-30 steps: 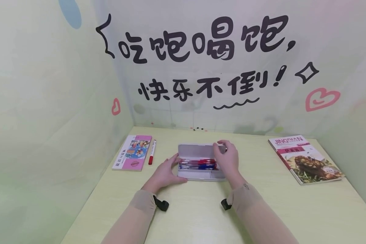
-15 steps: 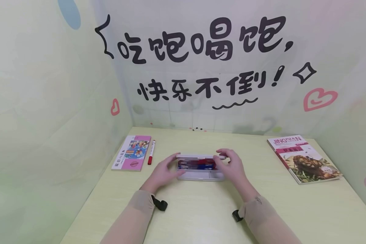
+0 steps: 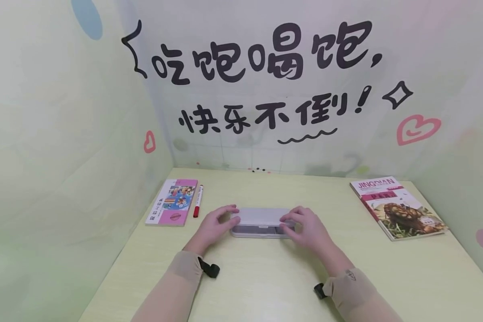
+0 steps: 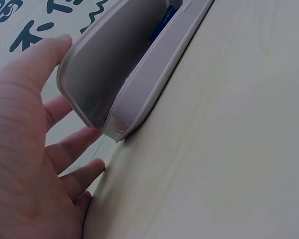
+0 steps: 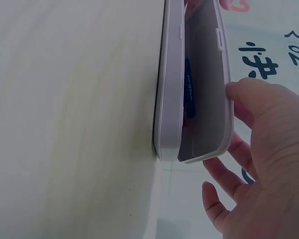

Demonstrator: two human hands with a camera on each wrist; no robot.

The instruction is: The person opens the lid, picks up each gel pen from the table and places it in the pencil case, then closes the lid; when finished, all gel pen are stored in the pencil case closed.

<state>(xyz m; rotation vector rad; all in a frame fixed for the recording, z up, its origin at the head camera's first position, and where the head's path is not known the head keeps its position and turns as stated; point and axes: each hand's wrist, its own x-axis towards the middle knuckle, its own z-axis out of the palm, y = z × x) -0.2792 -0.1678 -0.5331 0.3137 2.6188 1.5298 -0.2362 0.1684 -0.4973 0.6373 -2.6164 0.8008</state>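
Observation:
A pale grey-white pencil case (image 3: 261, 216) lies on the table, its lid tilted partly down over the base. Through the front gap, the left wrist view shows a blue pen (image 4: 162, 25) inside; another view of the inside has a blue pen (image 5: 189, 89) near the hinge. My left hand (image 3: 217, 225) holds the lid's left end, thumb on its edge and fingers behind. My right hand (image 3: 307, 226) grips the lid's right end, with the thumb on the front rim and fingers at the back. Most of the case's contents are hidden under the lid.
A pink-and-white booklet (image 3: 171, 202) lies at the left of the table, with a red-and-white marker (image 3: 198, 201) beside it. On the right is a magazine (image 3: 398, 208) with a food picture. A printed cloth wall (image 3: 241, 156) closes off the back.
The lid has swung from upright, past level with its rim facing me, down toward the base, covering the pens. My right hand has followed it down; the left thumb has moved up to the lid.

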